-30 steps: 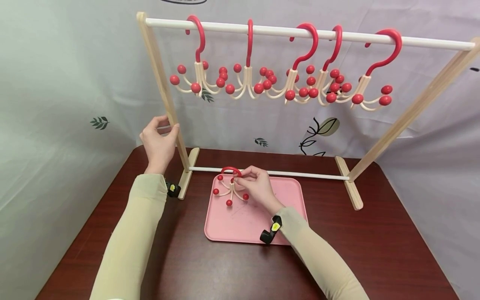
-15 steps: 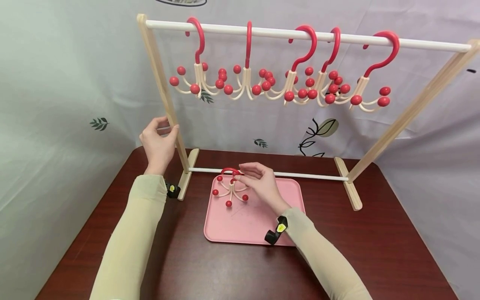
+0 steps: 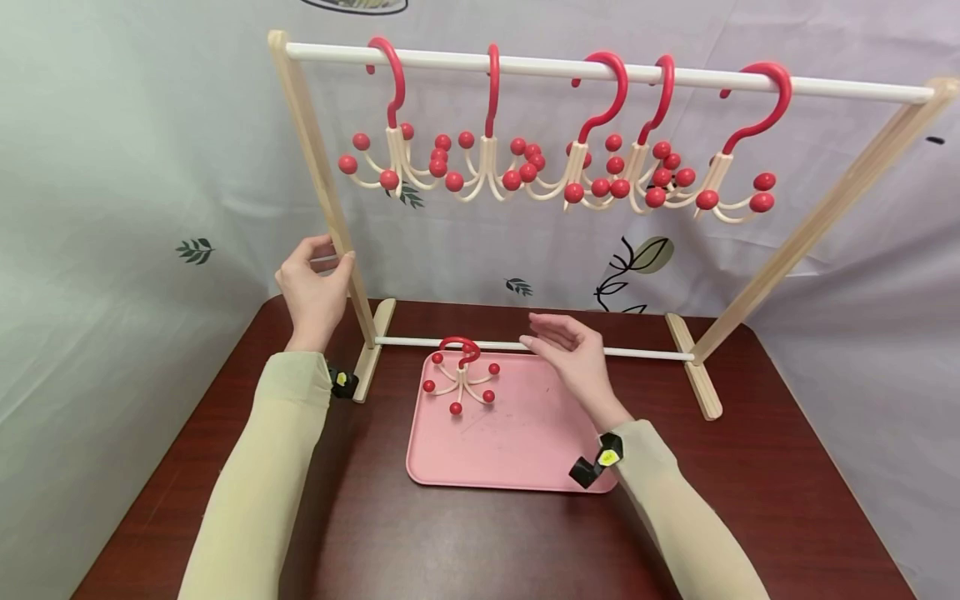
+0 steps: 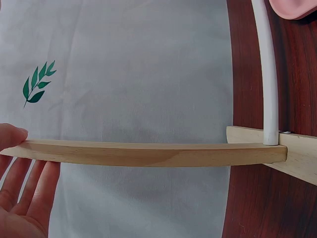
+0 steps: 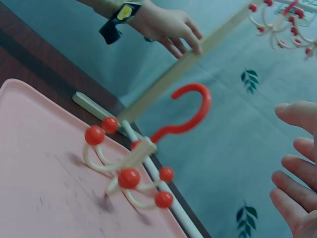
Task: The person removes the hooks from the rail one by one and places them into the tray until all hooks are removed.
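Note:
My left hand [image 3: 311,292] pinches the left wooden post [image 3: 321,167] of a hanging rack. In the left wrist view, the thumb lies on one side of that post and the fingers [image 4: 43,191] on the other. Over the right part of the pink tray [image 3: 510,458] is my right hand [image 3: 577,362], fingers spread, holding nothing. A small hanger [image 3: 461,379] stands on the tray's back left, with a red hook and pale curved arms tipped by red balls. The right wrist view shows a gap between this hanger [image 5: 141,153] and my right hand [image 5: 297,173].
Several matching hangers, such as the leftmost hanger [image 3: 396,142], hang from the rack's white top rod [image 3: 540,64]. A white lower rod [image 3: 645,352] runs behind the tray to the right foot [image 3: 693,367]. The dark red table [image 3: 420,542] meets a patterned cloth backdrop [image 3: 450,258].
My right hand has let go of the hanger's hook and moved right and slightly up, its fingers spreading. The hanger stays on the tray. My left hand keeps its hold on the post.

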`<state>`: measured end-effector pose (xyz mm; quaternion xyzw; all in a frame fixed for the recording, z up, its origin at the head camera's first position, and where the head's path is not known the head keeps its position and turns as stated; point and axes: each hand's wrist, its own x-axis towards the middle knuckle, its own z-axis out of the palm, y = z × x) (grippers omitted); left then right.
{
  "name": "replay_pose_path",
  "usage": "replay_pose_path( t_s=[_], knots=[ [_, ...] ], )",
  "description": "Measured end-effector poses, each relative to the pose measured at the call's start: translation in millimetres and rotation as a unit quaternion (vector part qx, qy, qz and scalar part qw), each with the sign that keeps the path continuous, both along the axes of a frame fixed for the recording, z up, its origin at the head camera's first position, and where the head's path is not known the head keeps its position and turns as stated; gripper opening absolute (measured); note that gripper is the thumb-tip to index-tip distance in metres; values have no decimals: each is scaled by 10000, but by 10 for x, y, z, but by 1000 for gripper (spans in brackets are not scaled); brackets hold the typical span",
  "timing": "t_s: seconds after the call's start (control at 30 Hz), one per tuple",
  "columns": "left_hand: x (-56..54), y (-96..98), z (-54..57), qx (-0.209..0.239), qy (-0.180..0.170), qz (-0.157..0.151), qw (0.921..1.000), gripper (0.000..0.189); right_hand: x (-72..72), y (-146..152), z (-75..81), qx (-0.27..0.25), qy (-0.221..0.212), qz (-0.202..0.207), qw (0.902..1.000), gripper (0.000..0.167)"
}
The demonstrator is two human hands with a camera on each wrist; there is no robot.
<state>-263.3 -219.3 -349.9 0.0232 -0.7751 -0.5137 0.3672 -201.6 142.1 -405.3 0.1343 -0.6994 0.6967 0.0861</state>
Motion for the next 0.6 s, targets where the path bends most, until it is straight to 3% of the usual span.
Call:
replay_pose_path(
  t_s=[0.6],
  knots=[
    [1,-10,1,26,19,-49,10000,28,171,649,-24,122,113,-776,9968,40]
  ],
)
